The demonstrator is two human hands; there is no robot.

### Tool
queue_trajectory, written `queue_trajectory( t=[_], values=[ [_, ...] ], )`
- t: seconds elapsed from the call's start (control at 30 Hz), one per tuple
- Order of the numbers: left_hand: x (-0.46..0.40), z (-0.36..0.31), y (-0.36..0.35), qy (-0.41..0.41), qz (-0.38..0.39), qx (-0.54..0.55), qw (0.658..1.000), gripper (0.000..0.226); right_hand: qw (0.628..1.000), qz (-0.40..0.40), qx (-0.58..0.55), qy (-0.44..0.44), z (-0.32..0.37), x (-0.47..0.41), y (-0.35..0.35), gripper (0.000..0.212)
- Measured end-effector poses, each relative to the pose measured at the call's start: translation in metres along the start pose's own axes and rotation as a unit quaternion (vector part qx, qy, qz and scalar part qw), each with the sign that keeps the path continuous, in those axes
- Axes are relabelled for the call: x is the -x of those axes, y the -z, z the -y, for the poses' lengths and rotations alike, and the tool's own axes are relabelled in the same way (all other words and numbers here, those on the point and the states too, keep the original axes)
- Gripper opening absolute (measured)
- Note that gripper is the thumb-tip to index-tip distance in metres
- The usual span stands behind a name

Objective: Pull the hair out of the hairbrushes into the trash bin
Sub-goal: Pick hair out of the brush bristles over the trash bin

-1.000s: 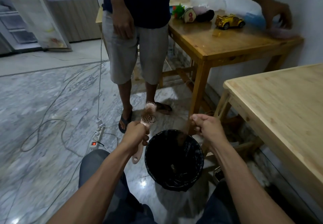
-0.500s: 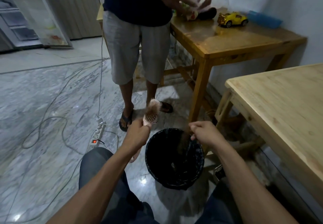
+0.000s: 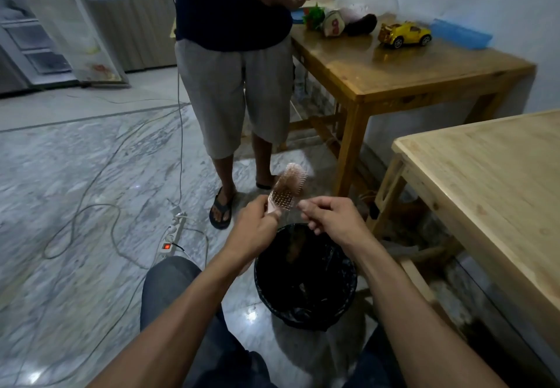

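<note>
A person's left hand (image 3: 256,225) is closed around the handle of a pink hairbrush (image 3: 287,190), held bristles up above a black trash bin (image 3: 305,278) on the floor. The right hand (image 3: 330,216), fingertips pinched together, sits just beside the bristles.

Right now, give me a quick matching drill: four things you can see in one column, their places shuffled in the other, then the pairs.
1. hairbrush
2. trash bin
3. yellow toy car
4. power strip

A. on the darker wooden table
B. on the floor between the wearer's knees
C. held in the left hand
D. on the marble floor beside the cables

Pairs: 1-C, 2-B, 3-A, 4-D
</note>
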State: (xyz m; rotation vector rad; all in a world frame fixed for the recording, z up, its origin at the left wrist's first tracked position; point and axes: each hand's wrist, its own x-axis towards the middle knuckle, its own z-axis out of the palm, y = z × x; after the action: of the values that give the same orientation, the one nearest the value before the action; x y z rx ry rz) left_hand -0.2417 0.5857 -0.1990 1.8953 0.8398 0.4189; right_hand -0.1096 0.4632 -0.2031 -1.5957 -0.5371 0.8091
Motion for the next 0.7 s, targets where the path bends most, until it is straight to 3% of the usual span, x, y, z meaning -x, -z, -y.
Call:
queue_trajectory(
  t=[0.13,0.3,0.5,0.63,0.7],
  values=[
    [-0.006,0.006,0.003,0.091,-0.005,0.075,0.993,0.011,0.998,-0.058,0.026,0.016,-0.006,-0.001,0.005,0.017],
    [-0.022,0.024,0.018,0.196,-0.103,0.199,0.955,0.018,0.994,-0.108,-0.009,0.02,-0.003,0.007,0.024,0.02],
    [-0.023,0.027,0.017,0.164,-0.091,0.139,0.972,0.011,0.99,-0.137,-0.024,0.001,-0.01,0.007,0.03,0.014],
    [-0.012,0.018,0.014,0.094,-0.062,0.025,0.993,0.013,0.979,-0.061,0.181,-0.076,-0.009,0.001,0.027,0.049],
    [-0.003,0.008,0.012,0.059,-0.071,-0.022,0.995,0.011,0.969,-0.092,0.225,-0.051,-0.003,0.0,0.025,0.061]
  ],
)
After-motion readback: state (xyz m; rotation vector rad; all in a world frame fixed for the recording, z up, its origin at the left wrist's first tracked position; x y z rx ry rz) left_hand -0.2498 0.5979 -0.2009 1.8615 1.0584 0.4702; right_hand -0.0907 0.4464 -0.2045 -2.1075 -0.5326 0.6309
